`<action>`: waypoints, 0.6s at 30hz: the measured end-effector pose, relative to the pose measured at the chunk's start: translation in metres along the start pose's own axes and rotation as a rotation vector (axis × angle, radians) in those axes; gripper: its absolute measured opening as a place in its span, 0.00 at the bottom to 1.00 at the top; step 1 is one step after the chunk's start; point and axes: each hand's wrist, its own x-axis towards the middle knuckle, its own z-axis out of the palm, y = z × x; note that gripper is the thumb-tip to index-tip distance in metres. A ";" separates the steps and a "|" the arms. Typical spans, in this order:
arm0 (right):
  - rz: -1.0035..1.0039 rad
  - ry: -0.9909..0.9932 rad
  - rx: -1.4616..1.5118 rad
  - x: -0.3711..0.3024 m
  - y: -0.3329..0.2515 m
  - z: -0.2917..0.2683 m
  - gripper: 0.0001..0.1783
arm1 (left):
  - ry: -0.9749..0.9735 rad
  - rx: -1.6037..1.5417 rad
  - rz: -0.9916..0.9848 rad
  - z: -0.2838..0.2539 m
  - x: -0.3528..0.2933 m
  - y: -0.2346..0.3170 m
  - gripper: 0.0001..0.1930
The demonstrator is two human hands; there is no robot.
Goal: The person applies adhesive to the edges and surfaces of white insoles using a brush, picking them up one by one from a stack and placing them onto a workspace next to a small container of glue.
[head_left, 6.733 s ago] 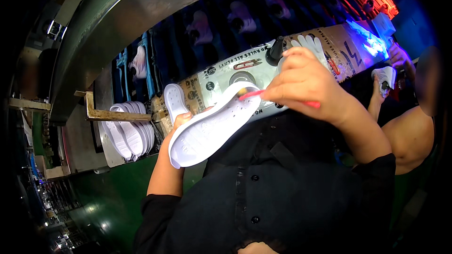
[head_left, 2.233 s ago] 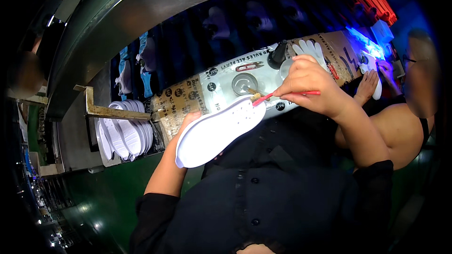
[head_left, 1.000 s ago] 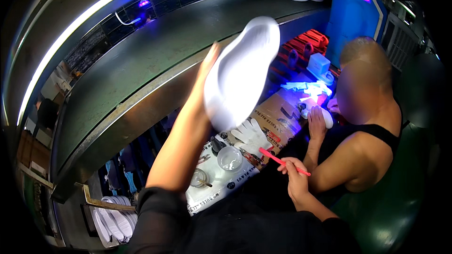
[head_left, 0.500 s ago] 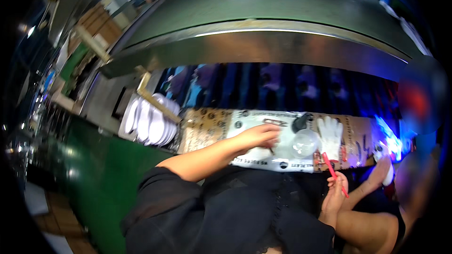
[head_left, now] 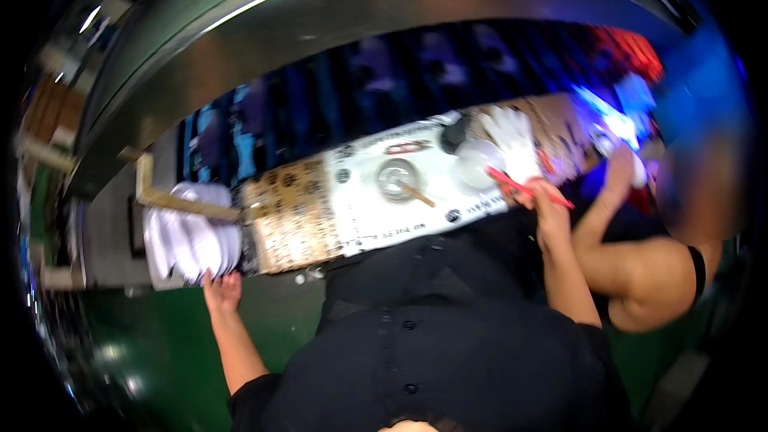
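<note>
At the left end of the bench, my left hand [head_left: 223, 291] reaches to the near edge of a stack of white curved pieces [head_left: 192, 244]. Its fingers are stretched out against the lowest edge, and no grip on a piece shows. My right hand [head_left: 546, 196] is closed around a slim red stick-like tool [head_left: 518, 182], whose exact kind is blurred. Just beyond it lies a white glove [head_left: 512, 142]. A translucent round bowl [head_left: 478, 166] is beside the glove. Further left stands a round clear cup [head_left: 392, 189] with a thin tan stick [head_left: 418, 195] leaning over its rim.
Printed cardboard [head_left: 290, 220] and a white printed sheet [head_left: 352, 228] cover the bench. A dark object [head_left: 454, 136] sits behind the bowl. A tan bar [head_left: 192, 205] crosses over the white stack. At right, another person's arm [head_left: 602, 206] is close by, near a bright blue light.
My left hand has moved from over the white sheet, left to the white stack, uncovering the cup. My right hand keeps the red tool, now turned closer to level. The view has shifted and turned.
</note>
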 end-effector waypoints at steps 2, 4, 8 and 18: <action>0.072 0.032 -0.024 0.000 -0.006 0.006 0.13 | -0.102 -0.005 -0.009 0.005 0.023 -0.001 0.29; 0.133 0.057 -0.078 0.002 -0.011 0.014 0.13 | -0.122 0.072 0.032 0.014 0.031 -0.002 0.22; 0.109 0.048 -0.094 0.021 0.011 0.029 0.12 | -0.082 0.028 -0.014 0.003 0.043 -0.002 0.21; 0.098 -0.006 -0.234 0.022 0.035 0.010 0.19 | -0.063 0.104 0.148 0.057 -0.004 -0.026 0.29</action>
